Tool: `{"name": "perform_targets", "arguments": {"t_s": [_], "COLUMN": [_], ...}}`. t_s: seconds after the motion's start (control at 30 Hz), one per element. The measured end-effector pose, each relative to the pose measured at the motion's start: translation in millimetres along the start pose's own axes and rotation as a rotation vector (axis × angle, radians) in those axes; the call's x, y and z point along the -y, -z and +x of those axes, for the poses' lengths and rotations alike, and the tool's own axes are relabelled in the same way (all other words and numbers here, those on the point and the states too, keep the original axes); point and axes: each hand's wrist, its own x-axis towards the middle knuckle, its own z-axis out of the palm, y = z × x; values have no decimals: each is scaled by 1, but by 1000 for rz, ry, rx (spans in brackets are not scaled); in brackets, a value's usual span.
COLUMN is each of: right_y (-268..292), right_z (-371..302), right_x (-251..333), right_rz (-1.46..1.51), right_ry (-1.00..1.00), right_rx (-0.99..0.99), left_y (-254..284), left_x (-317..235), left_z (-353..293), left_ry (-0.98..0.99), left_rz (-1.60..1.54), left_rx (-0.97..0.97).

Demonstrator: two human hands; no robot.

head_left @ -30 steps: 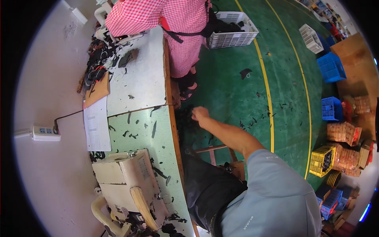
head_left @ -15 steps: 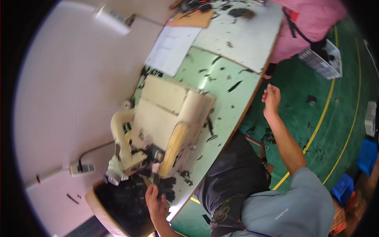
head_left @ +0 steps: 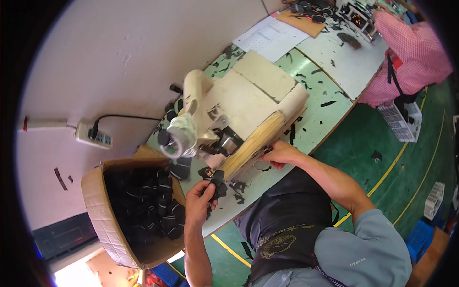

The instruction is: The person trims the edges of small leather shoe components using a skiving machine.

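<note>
Since the earlier frame, the right hand [head_left: 281,154] has swung from above the floor to the cream machine [head_left: 263,83], by the counter's [head_left: 330,114] front edge; its fingers curl, but I cannot tell whether they grip anything. Near the left end, the left hand [head_left: 197,200] pinches a black piece [head_left: 217,179], seemingly fabric, beside a cardboard box [head_left: 106,210]. Printed sheets [head_left: 267,37] lie along the wall edge, unreadable.

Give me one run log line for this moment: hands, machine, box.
Left hand: holding black piece | Right hand: at cream machine, near side, grip unclear | Cardboard box: left of machine, black items inside
</note>
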Motion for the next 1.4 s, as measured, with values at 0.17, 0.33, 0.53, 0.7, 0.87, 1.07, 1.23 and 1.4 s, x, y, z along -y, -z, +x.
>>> {"name": "perform_targets", "arguments": {"t_s": [0.17,0.33,0.53,0.7,0.87,1.07,1.23,1.4], "right_y": [-18,-38,-43,-48,-52,-52,-47,-42], "right_z": [8,6,6,4,-1,0,10,22], "right_x": [9,10,9,10,13,13,3,-12], "right_rz": [-266,-377,-419,-487,-545,-537,-452,-389], "right_ry": [-204,-141,-203,-163,-154,-136,-170,-178], "right_rx": [-143,-424,-487,-558,-625,-636,-554,-457], "left_y": [9,12,14,16,17,16,12,7], "left_x": [9,17,17,14,11,9,4,-7], "left_z": [6,16,24,28,31,34,41,49], "left_ry": [-18,-17,18,16,11,11,23,22], "left_rz": [-84,-122,-104,-100,-94,-71,-41,78], "left_rx": [37,63,63,92,91,97,89,102]}}
